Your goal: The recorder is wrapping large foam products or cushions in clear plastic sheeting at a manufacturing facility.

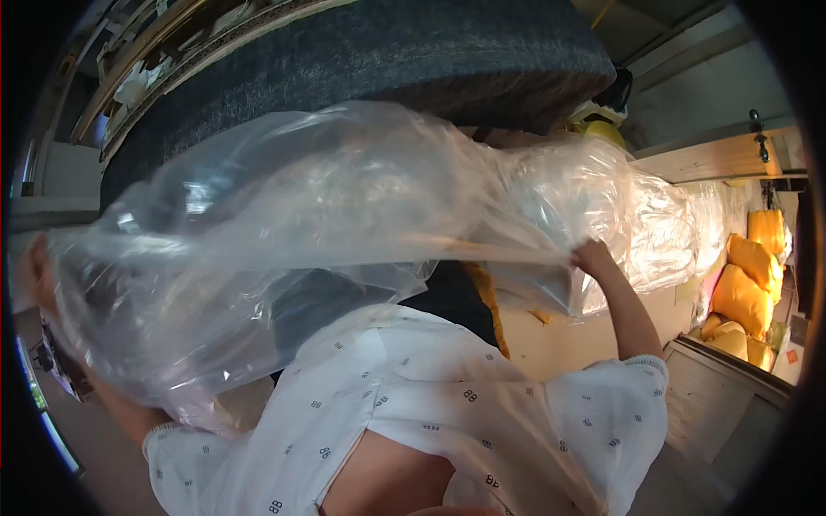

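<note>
A large clear plastic sheet (370,198) spans the view from left to right, its near edge drawn taut between my two hands. At the right end my right hand (592,258) is closed on that edge, fingers pinched round the film. My left hand (39,271) is far out at the left rim, dim and blurred, at the sheet's other end. Its fingers appear closed on the plastic, and film covers part of the left forearm. The sheet billows up in the middle and hangs in loose folds in front of me. Behind it lies a long dark grey fabric-covered piece (361,56).
Crumpled clear plastic (662,228) continues along the right side. Orange-yellow bundles (744,288) are piled at the far right, below a wooden beam (714,159). A wooden rack (146,60) with scraps stands at the upper left. Pale panelled boards (718,396) lie at the lower right.
</note>
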Demonstrator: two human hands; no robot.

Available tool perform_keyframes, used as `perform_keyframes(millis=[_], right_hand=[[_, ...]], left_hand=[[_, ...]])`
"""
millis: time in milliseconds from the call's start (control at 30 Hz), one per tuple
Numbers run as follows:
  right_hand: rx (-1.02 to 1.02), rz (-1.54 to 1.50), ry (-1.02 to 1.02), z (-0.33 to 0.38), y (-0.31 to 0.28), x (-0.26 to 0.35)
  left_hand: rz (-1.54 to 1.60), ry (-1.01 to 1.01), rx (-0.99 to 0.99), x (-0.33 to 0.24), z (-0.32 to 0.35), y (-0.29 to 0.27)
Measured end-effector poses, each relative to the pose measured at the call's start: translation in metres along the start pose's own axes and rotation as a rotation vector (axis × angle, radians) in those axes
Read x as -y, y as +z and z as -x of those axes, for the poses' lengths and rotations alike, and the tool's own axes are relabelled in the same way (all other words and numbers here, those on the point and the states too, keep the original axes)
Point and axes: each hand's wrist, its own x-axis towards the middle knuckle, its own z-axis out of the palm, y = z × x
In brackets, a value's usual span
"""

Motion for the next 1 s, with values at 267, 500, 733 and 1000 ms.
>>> perform_keyframes(millis=[267, 500, 733, 1000], right_hand=[[-1.085, -0.019, 0.885, 0.092, -0.158, -0.267], [-1.809, -0.450, -0.062, 0.000, -0.412, -0.054], [-1.047, -0.359, 0.058, -0.120, -0.339, -0.038], [-1.106, -0.160, 0.312, -0.182, -0.347, -0.043]], left_hand=[[0.209, -0.163, 0.343, -0.070, 0.024, 0.158], [0.220, -0.276, 0.363, 0.026, 0.059, 0.161], [0.167, -0.492, 0.381, 0.188, 0.124, 0.049], [-0.094, -0.389, 0.646, 0.256, 0.076, 0.039]])
